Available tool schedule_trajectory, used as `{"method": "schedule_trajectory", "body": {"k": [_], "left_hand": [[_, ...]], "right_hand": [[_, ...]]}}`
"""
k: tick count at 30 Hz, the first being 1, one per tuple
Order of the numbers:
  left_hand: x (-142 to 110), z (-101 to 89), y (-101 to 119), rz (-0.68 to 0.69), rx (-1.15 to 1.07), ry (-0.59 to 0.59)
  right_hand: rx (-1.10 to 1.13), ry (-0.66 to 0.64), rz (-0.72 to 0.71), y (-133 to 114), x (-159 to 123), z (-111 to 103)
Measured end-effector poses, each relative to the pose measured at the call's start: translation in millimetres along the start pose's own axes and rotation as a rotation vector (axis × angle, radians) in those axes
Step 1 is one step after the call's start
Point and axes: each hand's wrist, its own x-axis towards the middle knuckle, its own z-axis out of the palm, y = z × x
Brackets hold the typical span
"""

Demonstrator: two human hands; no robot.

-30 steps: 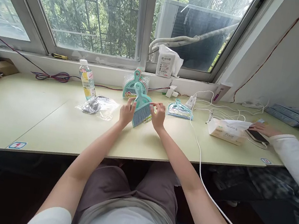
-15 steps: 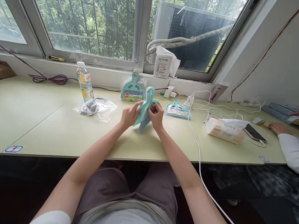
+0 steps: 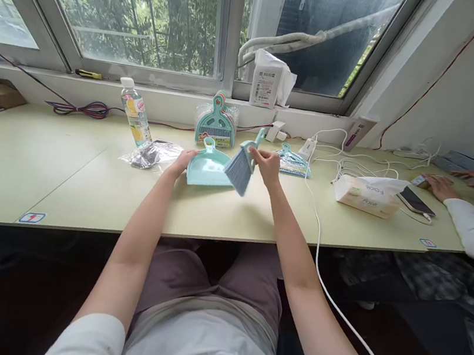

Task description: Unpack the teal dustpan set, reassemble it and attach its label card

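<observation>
My left hand (image 3: pixel 184 162) grips the left edge of a mint-green dustpan (image 3: pixel 208 168), which lies on the table with its handle pointing to the window. Held by its handle in my right hand (image 3: pixel 266 164) is a small hand brush (image 3: pixel 240 169). Its grey-blue bristles hang tilted down beside the dustpan's right edge. Behind the dustpan, a stack of packaged dustpan-and-brush sets (image 3: pixel 216 124) leans against the wall. Another packaged set (image 3: pixel 291 162) lies just beyond my right hand.
A drink bottle (image 3: pixel 135 113) and a clear plastic bag (image 3: pixel 151 154) are on the left. To the right stand a tissue pack (image 3: pixel 366 196), a phone (image 3: pixel 415 203) and tangled white cables (image 3: pixel 354 166). A co-worker's hand (image 3: pixel 441 188) rests at far right.
The brush and dustpan, held together before, are now apart. My left hand has moved left with the dustpan, now flat on the table; my right has moved slightly right with the brush.
</observation>
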Motion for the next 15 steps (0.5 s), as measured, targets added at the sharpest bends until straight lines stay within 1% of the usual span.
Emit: {"method": "schedule_trajectory", "body": {"k": [3, 5, 6, 8, 9, 12, 15], "left_hand": [[-2, 0.3, -3, -0.042, 0.07, -0.14], [-1, -0.7, -6, -0.034, 0.156, -0.178], [0, -1.3, -7, -0.022, 0.212, -0.183], [3, -2.3, -12, 0.0, 0.315, -0.157], [4, -2.6, -14, 0.003, 0.349, -0.13], [7, -2.6, -19, 0.028, 0.388, -0.076], [9, -3.1, -21, 0.088, 0.36, -0.048]], "right_hand": [[-0.304, -0.234, 0.007, 2, -3, 0], [-0.532, -0.345, 0.015, 6, -3, 1], [-0.645, -0.375, 0.019, 9, -2, 1], [-0.805, -0.4, 0.037, 15, -1, 1], [-0.842, -0.411, 0.052, 19, 0, 1], [-0.857, -0.423, 0.081, 28, 0, 2], [-0.844, -0.35, 0.071, 33, 0, 6]]}}
